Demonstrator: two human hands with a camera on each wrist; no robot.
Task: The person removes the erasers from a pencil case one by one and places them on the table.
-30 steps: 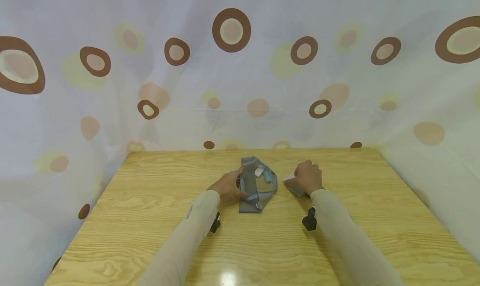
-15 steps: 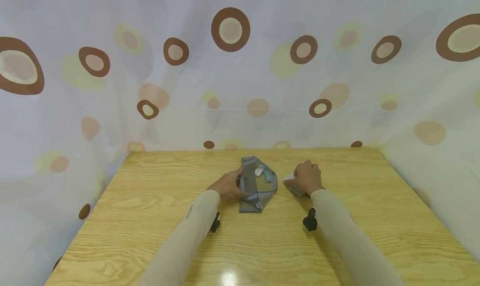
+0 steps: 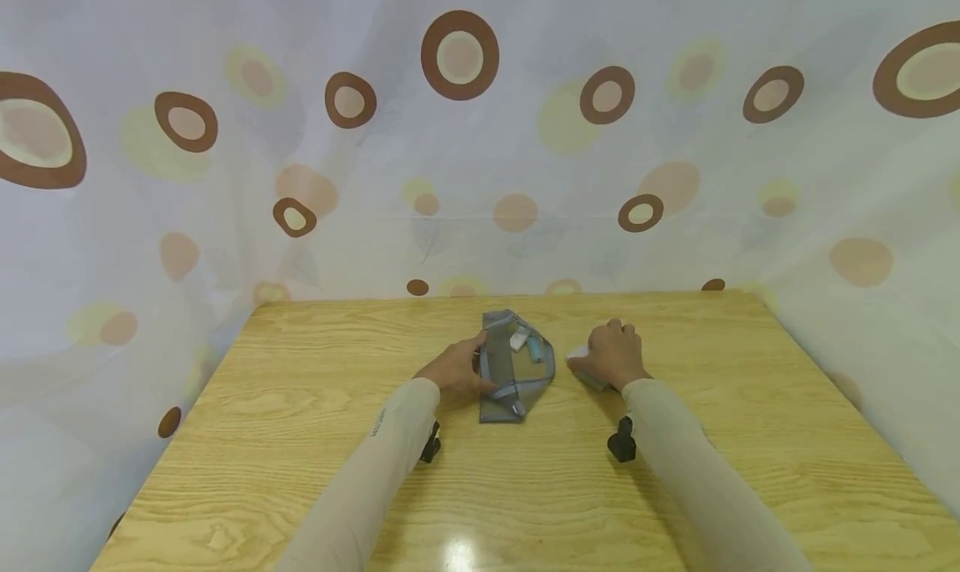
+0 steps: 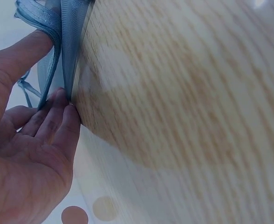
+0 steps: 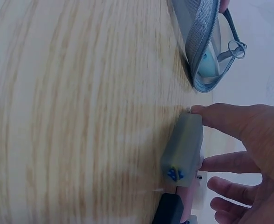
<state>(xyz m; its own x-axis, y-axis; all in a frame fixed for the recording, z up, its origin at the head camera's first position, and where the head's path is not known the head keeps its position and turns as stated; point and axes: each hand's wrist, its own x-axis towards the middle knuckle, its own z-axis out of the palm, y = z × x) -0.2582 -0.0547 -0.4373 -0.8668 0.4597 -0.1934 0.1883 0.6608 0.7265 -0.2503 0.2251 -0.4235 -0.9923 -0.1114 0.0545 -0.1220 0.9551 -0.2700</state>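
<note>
A grey-blue mesh zip pouch (image 3: 497, 363) lies gaping on the wooden table, with a small white item (image 3: 519, 339) and a light blue item (image 3: 536, 349) inside it. My left hand (image 3: 456, 368) holds the pouch's left edge, thumb and fingers spread along it. In the left wrist view, the thumb hooks over a zip band (image 4: 58, 51). Right of the pouch, my right hand (image 3: 617, 357) pinches a frosted rectangular case (image 5: 182, 147) with a blue mark on its end, between thumb and index finger. The other right fingers curl loosely.
Beside the frosted case lie a pink object (image 5: 188, 201) and a black object (image 5: 168, 209), mostly under the right hand in the head view. A zipper pull ring (image 5: 237, 49) hangs from the pouch. A dotted curtain (image 3: 517, 138) stands behind the table (image 3: 525, 489).
Both hands, the pouch and the case keep their places. The head view has tilted very slightly.
</note>
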